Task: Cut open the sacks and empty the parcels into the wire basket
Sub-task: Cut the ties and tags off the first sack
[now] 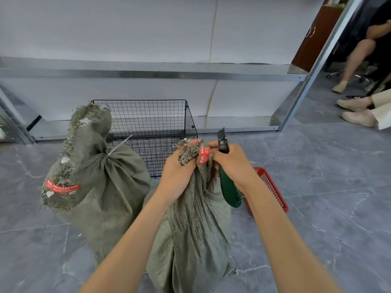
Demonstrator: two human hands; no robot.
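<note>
A grey-green woven sack (194, 229), held before the black wire basket (148, 117).
Its gathered neck is clenched by the left hand (177, 174); a green-handled utility knife (227, 187), blade up, is grasped by the right hand (230, 163) beside it.

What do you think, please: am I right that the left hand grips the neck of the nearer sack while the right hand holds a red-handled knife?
Not quite: the head view shows the knife has a green handle, not a red one. Otherwise yes: the left hand grips the neck of the nearer sack while the right hand holds the knife.
</note>
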